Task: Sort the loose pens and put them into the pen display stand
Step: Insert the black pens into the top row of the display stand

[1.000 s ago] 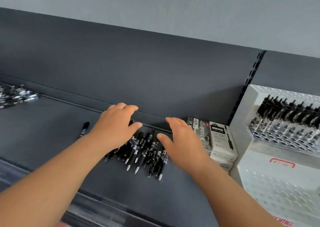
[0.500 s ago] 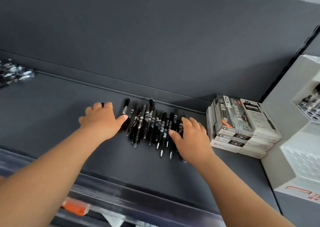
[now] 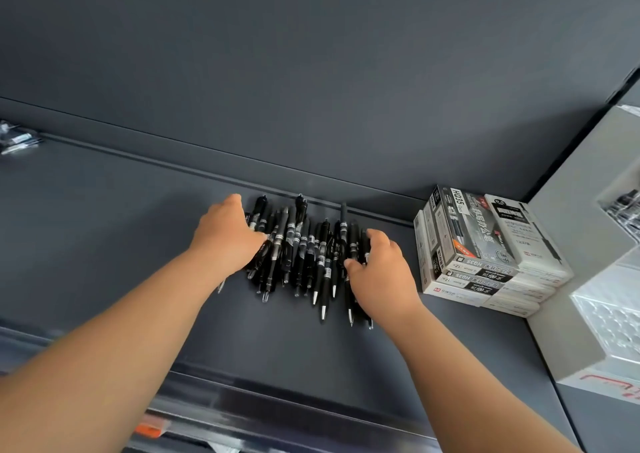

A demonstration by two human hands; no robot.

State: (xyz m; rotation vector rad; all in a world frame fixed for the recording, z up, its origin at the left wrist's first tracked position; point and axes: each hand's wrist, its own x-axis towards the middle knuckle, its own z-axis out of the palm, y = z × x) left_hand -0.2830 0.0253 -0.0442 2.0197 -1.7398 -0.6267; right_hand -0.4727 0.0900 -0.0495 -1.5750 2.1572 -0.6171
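Observation:
A heap of several black click pens (image 3: 303,250) lies on the dark shelf (image 3: 104,231), tips mostly toward me. My left hand (image 3: 227,238) presses against the heap's left side, its fingers curled over the outer pens. My right hand (image 3: 379,272) closes in from the right, thumb and fingers curled round the rightmost pens. The white pen display stand (image 3: 595,279) is at the right edge, only partly in view, with a few black pens showing in an upper tier.
A stack of white and grey pen boxes (image 3: 485,251) sits between the heap and the stand. More wrapped pens (image 3: 17,139) lie at the far left of the shelf. The shelf's front rail (image 3: 277,418) runs below my forearms.
Both hands have moved inward and squeezed the spread pens into a tighter heap. The view has tilted down and left, so less of the stand shows.

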